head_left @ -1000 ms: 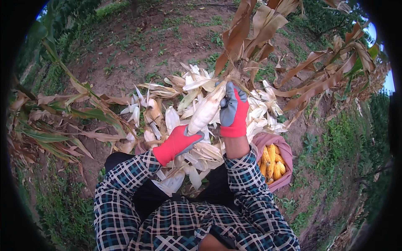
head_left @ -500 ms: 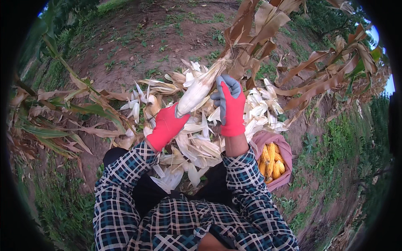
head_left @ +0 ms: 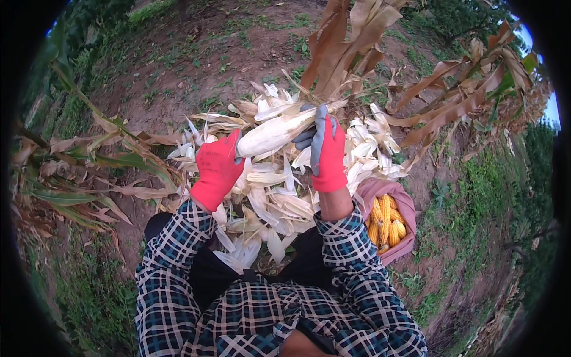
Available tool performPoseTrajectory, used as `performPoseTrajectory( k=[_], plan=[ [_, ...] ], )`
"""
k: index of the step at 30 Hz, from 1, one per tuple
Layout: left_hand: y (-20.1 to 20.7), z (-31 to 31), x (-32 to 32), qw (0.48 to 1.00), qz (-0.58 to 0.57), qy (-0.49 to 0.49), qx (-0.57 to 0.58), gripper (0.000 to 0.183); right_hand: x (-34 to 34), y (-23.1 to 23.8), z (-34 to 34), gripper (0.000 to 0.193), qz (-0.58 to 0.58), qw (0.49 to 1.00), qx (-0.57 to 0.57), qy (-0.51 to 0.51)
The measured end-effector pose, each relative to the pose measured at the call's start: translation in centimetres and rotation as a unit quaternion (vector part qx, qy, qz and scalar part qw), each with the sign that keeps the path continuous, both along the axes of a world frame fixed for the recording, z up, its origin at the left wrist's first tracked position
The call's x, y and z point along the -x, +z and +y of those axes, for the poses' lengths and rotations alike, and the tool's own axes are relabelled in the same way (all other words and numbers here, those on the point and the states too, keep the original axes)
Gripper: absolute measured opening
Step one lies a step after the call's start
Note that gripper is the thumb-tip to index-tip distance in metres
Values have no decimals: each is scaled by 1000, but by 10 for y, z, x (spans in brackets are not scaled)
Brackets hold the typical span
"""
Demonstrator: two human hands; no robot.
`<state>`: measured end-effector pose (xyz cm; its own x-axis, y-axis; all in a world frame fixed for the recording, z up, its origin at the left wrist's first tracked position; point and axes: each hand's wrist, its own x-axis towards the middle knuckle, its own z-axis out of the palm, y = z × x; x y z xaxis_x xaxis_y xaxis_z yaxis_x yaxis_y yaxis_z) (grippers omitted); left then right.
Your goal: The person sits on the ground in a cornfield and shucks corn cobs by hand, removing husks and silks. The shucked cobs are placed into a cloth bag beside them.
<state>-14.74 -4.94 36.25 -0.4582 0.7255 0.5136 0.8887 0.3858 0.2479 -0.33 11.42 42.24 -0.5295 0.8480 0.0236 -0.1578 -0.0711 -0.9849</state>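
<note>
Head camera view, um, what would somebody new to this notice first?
Probably the bright red gloves near the centre: the left hand grips one end of a pale, husk-covered corn ear, with the right hand at its other end. Next, the yellow cobs in a pinkish sack at the lower right of the hands. Pale loose husks lie heaped beneath the ear.

Corn ear (head_left: 275, 137), pale, unshucked, slanting, held up
</note>
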Motion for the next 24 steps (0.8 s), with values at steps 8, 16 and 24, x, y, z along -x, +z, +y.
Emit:
performPoseTrajectory(
  k=[8, 16, 24],
  plan=[
    [3, -11, 0, 1000, 7, -3, 20, 55, -9, -2, 4, 35, -51, 996, -49, 62],
    [-6, -12, 1, 957, -262, -78, -93, 42, -17, 1, 4, 26, -87, 982, -135, 99],
    [30, 3, -13, 642, -751, -46, -147, 18, 2, -10, -36, 14, 15, 982, -142, 122]
  ],
)
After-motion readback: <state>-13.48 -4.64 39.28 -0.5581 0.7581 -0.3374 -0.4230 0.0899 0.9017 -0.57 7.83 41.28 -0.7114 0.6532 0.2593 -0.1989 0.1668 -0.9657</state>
